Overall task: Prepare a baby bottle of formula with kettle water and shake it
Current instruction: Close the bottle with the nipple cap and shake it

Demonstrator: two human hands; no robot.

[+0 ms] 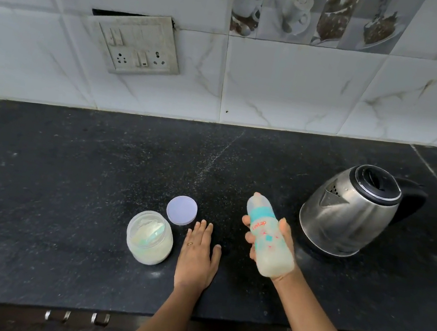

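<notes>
Bottle (267, 238), one, gripped by right hand (287, 241); left hand (198, 254) flat, released; one jar (149, 237), one lid (181, 210), one kettle (348, 213).

I see soft, even, rather dim light; the kettle (347, 216) carries dull highlights on its steel. Left of the kettle, the bottle (268, 257) looks motion-blurred. Beyond the kettle, wall tiles (296, 91) bow from wide-angle distortion.

Black speckled counter (61, 197), white marbled wall tiles (283, 83), crooked grimy socket plate (137, 45), coffee-print tiles (309, 13) above, metal handles (99, 318) below.
</notes>
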